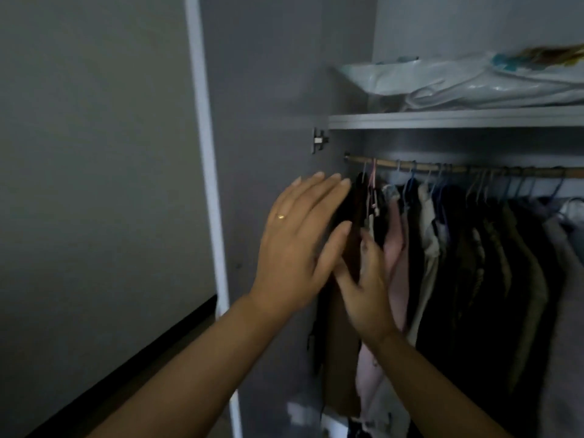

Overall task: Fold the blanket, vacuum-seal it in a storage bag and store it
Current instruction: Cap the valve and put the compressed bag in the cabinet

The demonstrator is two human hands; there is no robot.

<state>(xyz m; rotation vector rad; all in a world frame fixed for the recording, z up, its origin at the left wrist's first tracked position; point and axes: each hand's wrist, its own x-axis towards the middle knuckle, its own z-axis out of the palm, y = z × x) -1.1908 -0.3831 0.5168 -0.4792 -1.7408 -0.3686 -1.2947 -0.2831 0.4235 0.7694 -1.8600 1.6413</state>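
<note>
**Bag on the top shelf, both hands low by the clothes**

The storage bag (467, 83) lies on the wardrobe shelf (442, 121), above and to the right of both hands. Its long side runs left to right along the shelf, with its left end nearest the hands. It looks flattened and crinkled, with pale cloth and a patch of pattern showing through the plastic, so the blanket seems to be inside it.

The left hand (297, 245) is raised with its fingers straight and slightly spread, and it holds nothing. There is a ring (280, 216) on one finger. Its fingertips reach higher, so it looks like the hand closer to the bag's left end.

The right hand (366, 279) sits just below and to the right, seen edge-on, with straight fingers against the leftmost hanging clothes (474, 248). It is blurred, so I cannot tell whether it presses on them.

Any last push on the bag would mean reaching up and to the right, over the shelf edge.

Under the shelf, a wooden rail (442, 168) carries a packed row of hangers. The grey wardrobe door (262, 90) stands open on the left, on its hinge (319, 141), with a plain wall (94, 153) beyond it. The light is dim.
</note>
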